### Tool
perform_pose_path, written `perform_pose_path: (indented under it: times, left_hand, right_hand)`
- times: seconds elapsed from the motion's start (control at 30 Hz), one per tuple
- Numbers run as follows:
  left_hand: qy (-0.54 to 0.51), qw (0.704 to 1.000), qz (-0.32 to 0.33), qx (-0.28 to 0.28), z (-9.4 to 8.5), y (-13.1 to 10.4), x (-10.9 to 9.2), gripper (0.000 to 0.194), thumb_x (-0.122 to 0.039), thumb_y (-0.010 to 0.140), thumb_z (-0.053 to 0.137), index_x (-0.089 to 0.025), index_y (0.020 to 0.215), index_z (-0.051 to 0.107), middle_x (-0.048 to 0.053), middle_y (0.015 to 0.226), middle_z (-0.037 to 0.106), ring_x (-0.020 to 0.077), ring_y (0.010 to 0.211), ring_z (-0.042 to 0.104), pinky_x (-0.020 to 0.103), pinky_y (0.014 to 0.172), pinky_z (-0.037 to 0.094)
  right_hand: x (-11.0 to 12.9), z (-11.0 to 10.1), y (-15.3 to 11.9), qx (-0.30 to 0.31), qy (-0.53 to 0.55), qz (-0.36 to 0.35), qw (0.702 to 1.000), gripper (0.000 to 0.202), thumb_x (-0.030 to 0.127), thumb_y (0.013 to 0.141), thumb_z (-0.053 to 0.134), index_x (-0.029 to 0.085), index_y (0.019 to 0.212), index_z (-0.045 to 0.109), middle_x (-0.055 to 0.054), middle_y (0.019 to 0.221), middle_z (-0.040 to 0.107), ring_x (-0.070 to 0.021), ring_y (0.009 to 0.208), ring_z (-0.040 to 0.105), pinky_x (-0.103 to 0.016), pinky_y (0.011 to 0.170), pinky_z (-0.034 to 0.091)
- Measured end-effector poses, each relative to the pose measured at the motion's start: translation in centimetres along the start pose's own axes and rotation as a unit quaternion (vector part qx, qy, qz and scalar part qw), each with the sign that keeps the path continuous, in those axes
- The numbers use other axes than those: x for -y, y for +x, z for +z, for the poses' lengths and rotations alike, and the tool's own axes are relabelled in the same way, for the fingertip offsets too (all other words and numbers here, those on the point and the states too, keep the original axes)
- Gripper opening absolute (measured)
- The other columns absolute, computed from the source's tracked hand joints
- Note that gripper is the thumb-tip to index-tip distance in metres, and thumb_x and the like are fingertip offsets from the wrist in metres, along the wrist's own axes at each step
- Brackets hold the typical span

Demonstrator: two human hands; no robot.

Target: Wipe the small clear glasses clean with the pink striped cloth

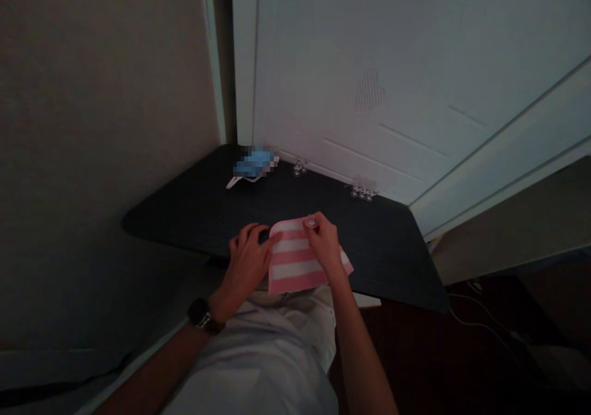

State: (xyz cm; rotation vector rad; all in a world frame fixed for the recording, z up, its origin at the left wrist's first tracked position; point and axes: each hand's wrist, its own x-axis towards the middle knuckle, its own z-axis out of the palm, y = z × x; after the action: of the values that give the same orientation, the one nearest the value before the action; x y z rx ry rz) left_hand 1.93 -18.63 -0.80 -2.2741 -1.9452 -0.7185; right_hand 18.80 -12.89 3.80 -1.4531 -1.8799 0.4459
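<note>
A pink-and-white striped cloth (pixel 295 260) lies at the front edge of the black table, part of it overhanging toward my lap. My right hand (pixel 324 242) is closed over its upper right part, pinching a small clear round piece that looks like a suction cup (pixel 311 221) between thumb and fingers. On the cloth's left side, my left hand (pixel 250 255) rests with its fingers apart and curved on the table, the thumb lying on the cloth's edge. A dark watch (pixel 199 313) is on my left wrist.
The black tabletop (pixel 198 205) meets a white panel with heart patterns (pixel 369 92). Along its back edge sit a small cluster of clear pieces (pixel 300 167) and a larger cluster (pixel 363 190). A pixelated blue item (pixel 255 162) lies back left. A white cable (pixel 480 322) runs at right.
</note>
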Motion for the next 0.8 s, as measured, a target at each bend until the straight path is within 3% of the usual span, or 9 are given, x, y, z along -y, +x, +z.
perform_pose_path:
  times: [0.17,0.3,0.4,0.57,0.8]
  left_hand:
    - [0.011,1.0,-0.003,0.008,-0.3,-0.1,0.2,0.042,-0.015,0.082,0.05,-0.034,0.119,0.058,0.01,0.131,0.048,0.032,0.123,0.035,0.048,0.087,0.035]
    - [0.008,1.0,-0.005,-0.006,0.1,-0.3,0.3,0.044,-0.012,0.08,0.052,-0.035,0.118,0.059,0.011,0.131,0.048,0.032,0.124,0.034,0.049,0.089,0.034]
    - [-0.003,1.0,-0.006,-0.016,0.2,-0.2,0.2,0.045,-0.011,0.079,0.051,-0.034,0.116,0.061,0.012,0.13,0.048,0.0324,0.123,0.035,0.05,0.088,0.034]
    - [-0.05,0.998,0.021,-0.042,-0.6,-0.2,0.5,0.045,-0.005,0.076,0.049,-0.031,0.109,0.065,0.009,0.124,0.054,0.029,0.123,0.038,0.048,0.092,0.033]
    - [-0.078,0.996,0.03,-0.039,-0.7,0.0,1.6,0.035,-0.007,0.077,0.049,-0.027,0.095,0.071,0.007,0.113,0.061,0.0284,0.116,0.045,0.047,0.089,0.035]
  right_hand:
    - [-2.9,1.2,1.1,-0.001,0.009,0.026,1.0,0.016,0.029,0.083,0.045,0.019,0.078,0.057,-0.003,0.074,0.065,-0.0163,0.068,0.058,-0.025,0.06,0.038]
    - [-6.1,-1.2,1.9,-0.049,-0.004,0.062,0.997,0.019,0.03,0.083,0.044,0.017,0.083,0.057,-0.008,0.078,0.064,-0.0195,0.07,0.059,-0.029,0.062,0.039]
    - [-7.1,-2.8,1.8,-0.08,-0.018,0.076,0.994,0.017,0.029,0.082,0.044,0.018,0.081,0.057,-0.009,0.075,0.062,-0.0216,0.068,0.057,-0.031,0.061,0.038]
    - [-4.8,-2.2,0.5,-0.069,-0.007,0.049,0.996,0.015,0.028,0.083,0.045,0.02,0.075,0.055,-0.005,0.07,0.059,-0.019,0.063,0.054,-0.029,0.058,0.036]
    - [0.9,2.6,-0.4,0.025,0.03,-0.013,0.999,0.015,0.03,0.086,0.045,0.021,0.078,0.054,0.003,0.071,0.06,-0.0135,0.064,0.055,-0.023,0.058,0.037]
